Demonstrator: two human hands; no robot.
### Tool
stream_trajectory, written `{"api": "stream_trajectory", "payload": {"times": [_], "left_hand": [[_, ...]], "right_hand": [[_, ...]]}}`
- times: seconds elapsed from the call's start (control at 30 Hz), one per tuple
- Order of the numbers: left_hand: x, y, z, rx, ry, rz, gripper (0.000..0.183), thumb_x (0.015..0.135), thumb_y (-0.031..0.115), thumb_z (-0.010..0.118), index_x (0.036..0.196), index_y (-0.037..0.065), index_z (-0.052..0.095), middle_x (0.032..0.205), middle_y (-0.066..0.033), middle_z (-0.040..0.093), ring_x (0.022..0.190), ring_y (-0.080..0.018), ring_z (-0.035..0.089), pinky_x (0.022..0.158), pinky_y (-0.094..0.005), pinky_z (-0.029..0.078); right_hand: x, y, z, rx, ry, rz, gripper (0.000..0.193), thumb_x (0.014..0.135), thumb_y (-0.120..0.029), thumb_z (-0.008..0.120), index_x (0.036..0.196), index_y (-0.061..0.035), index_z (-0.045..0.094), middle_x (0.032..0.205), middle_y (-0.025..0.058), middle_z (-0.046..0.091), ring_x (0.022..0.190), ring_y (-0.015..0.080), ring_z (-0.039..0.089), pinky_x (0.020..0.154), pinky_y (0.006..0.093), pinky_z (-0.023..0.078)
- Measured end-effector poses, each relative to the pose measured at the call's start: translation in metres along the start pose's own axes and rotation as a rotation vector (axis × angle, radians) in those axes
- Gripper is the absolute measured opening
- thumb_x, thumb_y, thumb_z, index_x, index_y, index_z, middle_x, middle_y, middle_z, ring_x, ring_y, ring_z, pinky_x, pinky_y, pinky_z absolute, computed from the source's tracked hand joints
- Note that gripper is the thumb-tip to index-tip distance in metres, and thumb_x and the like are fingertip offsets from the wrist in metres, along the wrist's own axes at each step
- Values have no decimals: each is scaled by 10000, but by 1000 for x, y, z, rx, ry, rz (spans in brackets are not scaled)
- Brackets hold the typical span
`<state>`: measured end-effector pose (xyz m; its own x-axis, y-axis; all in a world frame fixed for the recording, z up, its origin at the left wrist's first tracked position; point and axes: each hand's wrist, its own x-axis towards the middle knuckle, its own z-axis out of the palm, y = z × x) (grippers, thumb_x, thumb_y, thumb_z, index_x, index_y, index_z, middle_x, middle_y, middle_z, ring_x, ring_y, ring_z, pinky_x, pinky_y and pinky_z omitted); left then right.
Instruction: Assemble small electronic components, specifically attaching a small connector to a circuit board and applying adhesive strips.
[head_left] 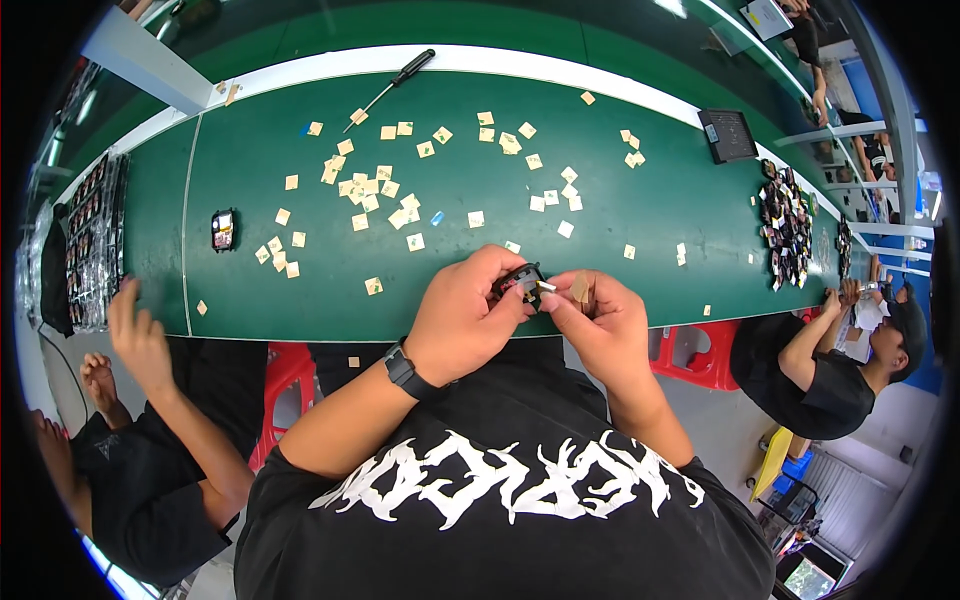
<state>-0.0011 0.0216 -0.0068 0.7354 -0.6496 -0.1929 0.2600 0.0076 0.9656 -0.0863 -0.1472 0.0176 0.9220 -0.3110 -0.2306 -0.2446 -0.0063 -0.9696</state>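
Observation:
My left hand [465, 312] is closed around a small black electronic case [514, 284], which looks like an open watch housing with parts showing inside. The case is held just over the near edge of the green table. At its right side, my right hand [606, 326] is closed, with its thumb tip against the case. A small tan square [580, 289] sits between the right fingers. Near that thumb a little white piece [546, 286] sticks out; whether it is attached to the case I cannot tell. Fingers hide part of the case.
Many tan paper squares [372, 187] lie scattered over the green table [650, 200]. A screwdriver [410, 70] lies at the back, another black case [223, 230] to the left. Black parts are heaped [786, 225] beside a black tray [728, 136]. People sit on both sides.

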Motion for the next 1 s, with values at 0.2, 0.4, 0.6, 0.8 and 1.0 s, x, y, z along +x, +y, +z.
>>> {"api": "stream_trajectory", "payload": {"times": [0.2, 0.4, 0.6, 0.8, 1.0], "left_hand": [[0, -3, 1, 190, 27, 63, 136, 981, -38, 556, 1117, -49, 564, 958, -92, 696, 847, -129, 724, 724, -274, 590], [0, -4, -2, 212, -3, 90, 183, 972, -48, 560, 1155, -40, 549, 978, -96, 702, 874, -112, 710, 756, -273, 580], [0, -12, 0, 98, -13, 112, 207, 983, -77, 518, 1187, -48, 538, 1006, -93, 698, 945, -113, 697, 834, -268, 574], [0, -13, 1, 111, 3, 120, 216, 983, -82, 512, 1194, -54, 543, 1006, -96, 697, 957, -111, 690, 847, -271, 572], [0, -10, -1, 239, 14, 144, 231, 976, -64, 531, 1206, -52, 549, 1002, -104, 702, 912, -115, 695, 802, -277, 567]], "right_hand": [[1, -8, 4, -133, -16, -7, 76, 919, -20, 739, 965, 37, 718, 737, -58, 624, 616, -13, 459, 537, 183, 363], [7, -2, 2, -284, -16, -160, 105, 918, -57, 755, 1000, 8, 758, 768, 30, 661, 655, 57, 545, 581, 240, 437], [7, -15, 5, -429, 17, -176, 104, 916, -48, 741, 1005, 4, 760, 787, 66, 673, 661, 103, 594, 591, 260, 458], [10, -11, 6, -543, 75, -346, 89, 885, 0, 725, 971, 10, 746, 792, 106, 684, 656, 189, 639, 582, 299, 487], [10, -17, 11, -579, -19, -282, 68, 895, -6, 728, 958, 18, 736, 821, 107, 710, 683, 182, 672, 615, 296, 519]]}}
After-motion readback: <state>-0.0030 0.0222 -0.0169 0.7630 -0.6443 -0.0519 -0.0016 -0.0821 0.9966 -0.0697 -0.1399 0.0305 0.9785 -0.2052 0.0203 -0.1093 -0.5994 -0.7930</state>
